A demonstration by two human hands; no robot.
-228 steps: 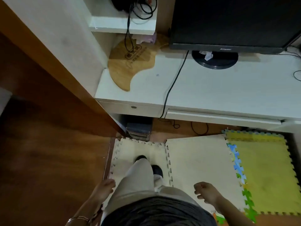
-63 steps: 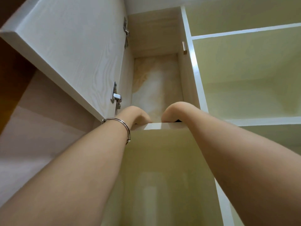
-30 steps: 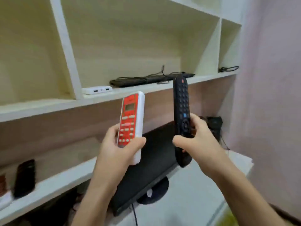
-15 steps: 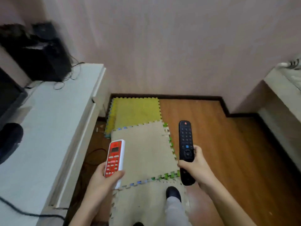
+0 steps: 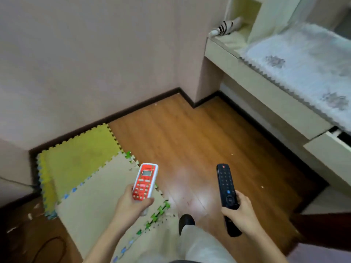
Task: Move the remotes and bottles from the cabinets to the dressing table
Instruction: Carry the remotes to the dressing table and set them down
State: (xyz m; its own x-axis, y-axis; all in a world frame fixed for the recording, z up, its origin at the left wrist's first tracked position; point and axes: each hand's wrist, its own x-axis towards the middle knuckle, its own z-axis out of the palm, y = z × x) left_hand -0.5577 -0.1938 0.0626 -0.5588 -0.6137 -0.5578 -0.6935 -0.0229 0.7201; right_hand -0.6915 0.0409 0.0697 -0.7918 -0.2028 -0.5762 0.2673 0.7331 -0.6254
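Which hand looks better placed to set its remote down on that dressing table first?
The right hand, probably. It holds the black remote on the side nearer the dressing table; the left hand, with the red remote, is farther away.

The right frame edge cuts off the counter (image 5: 269, 88) and its blurred patterned cover (image 5: 303, 59). Fingers hide the red remote (image 5: 144, 182)'s lower end and the black remote (image 5: 227, 194)'s middle; button labels are illegible.

Both forearms reach forward, left hand (image 5: 131, 206) and right hand (image 5: 240, 215) each closed (thumbs on top).
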